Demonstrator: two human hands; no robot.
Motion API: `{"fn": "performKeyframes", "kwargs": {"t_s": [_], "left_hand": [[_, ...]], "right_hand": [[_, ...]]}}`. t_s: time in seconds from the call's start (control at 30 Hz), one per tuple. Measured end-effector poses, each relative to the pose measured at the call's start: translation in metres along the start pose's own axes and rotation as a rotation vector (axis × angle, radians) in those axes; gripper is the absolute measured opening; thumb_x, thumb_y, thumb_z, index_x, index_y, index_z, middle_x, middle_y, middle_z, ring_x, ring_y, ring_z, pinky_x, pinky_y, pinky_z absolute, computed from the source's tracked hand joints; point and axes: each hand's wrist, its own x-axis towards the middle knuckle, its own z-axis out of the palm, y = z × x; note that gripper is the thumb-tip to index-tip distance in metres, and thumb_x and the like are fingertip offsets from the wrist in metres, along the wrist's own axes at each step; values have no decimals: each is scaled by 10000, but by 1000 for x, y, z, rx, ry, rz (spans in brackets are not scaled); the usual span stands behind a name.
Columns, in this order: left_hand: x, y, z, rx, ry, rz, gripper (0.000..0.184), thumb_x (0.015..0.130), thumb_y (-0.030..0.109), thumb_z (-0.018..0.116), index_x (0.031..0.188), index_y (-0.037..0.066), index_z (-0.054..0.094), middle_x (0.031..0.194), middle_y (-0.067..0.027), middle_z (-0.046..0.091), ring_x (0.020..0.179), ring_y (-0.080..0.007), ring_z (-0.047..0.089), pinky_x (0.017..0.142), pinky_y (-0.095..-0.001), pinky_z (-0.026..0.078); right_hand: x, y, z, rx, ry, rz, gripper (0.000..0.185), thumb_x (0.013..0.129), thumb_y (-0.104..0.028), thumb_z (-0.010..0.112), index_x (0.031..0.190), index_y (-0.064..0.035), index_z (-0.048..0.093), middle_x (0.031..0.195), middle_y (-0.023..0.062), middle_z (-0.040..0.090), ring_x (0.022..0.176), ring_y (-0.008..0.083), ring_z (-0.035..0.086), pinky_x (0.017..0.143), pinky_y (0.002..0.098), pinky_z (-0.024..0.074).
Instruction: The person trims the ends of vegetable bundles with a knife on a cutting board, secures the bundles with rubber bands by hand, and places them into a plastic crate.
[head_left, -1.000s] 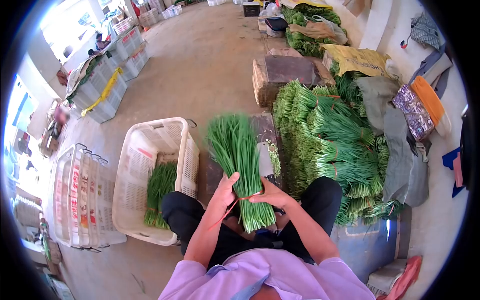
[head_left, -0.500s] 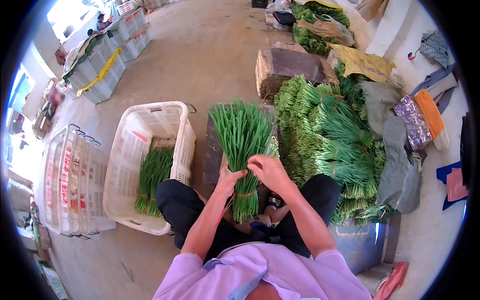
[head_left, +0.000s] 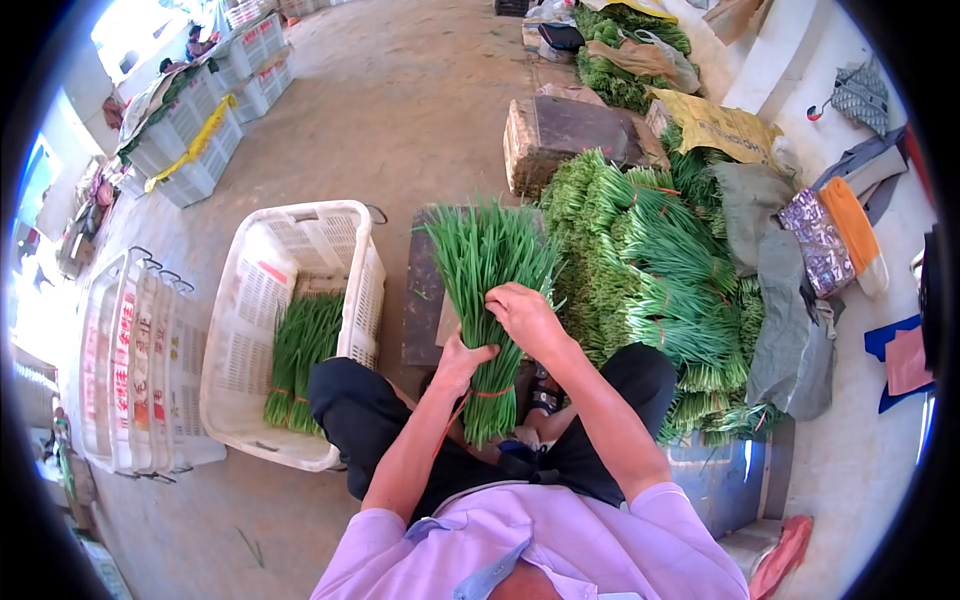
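My left hand (head_left: 463, 358) is wrapped round the left side of an upright bundle of green stalks (head_left: 490, 265), just above the red tie (head_left: 492, 393) near its pale cut ends. Higher on the bundle, my right hand (head_left: 520, 312) has its fingers pressed together among the green leaves; what they pinch is too small to make out. A red strand hangs from the tie beside my left wrist. Behind the bundle lies a dark board (head_left: 422, 320). Tied bundles (head_left: 304, 350) lie in the white crate (head_left: 222, 385) on the left.
Nested white crates (head_left: 150, 370) stand at the far left. A large pile of tied green bundles (head_left: 680, 290) is on the right, with a brown box (head_left: 575, 135) behind it and grey cloth (head_left: 790, 330) beside it. More crates (head_left: 190, 140) stand at the back left.
My right hand has moved from the tie up into the leaves. My left hand has stayed round the bundle, which now stands more upright with its leaves spread wider.
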Motion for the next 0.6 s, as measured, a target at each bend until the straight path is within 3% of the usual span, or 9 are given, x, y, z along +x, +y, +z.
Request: {"fn": "performKeyframes", "kwargs": {"t_s": [0.2, 0.27, 0.6], "left_hand": [[-5, 4, 3, -49, -25, -14, 579, 731, -46, 732, 1275, -22, 536, 1109, -86, 661, 982, -194, 666, 903, -341, 547], [-5, 5, 4, -58, -33, -33, 587, 731, -46, 735, 1281, -23, 530, 1116, -90, 661, 986, -197, 667, 906, -343, 547], [-5, -2, 2, -42, -24, -54, 602, 723, -40, 751, 1281, -23, 525, 1098, -94, 668, 972, -201, 674, 902, -351, 554]], "right_hand": [[-6, -6, -6, 73, 103, 94, 194, 887, -58, 660, 1069, 7, 664, 959, 192, 666, 875, 393, 653, 778, 437, 534], [-9, 2, -5, -12, 17, 1, 185, 918, -87, 625, 1092, -26, 632, 991, 177, 652, 901, 399, 645, 787, 458, 531], [-11, -1, -3, -93, -12, 16, 172, 893, -103, 647, 1052, -41, 625, 948, 158, 645, 872, 387, 660, 763, 473, 550]]}}
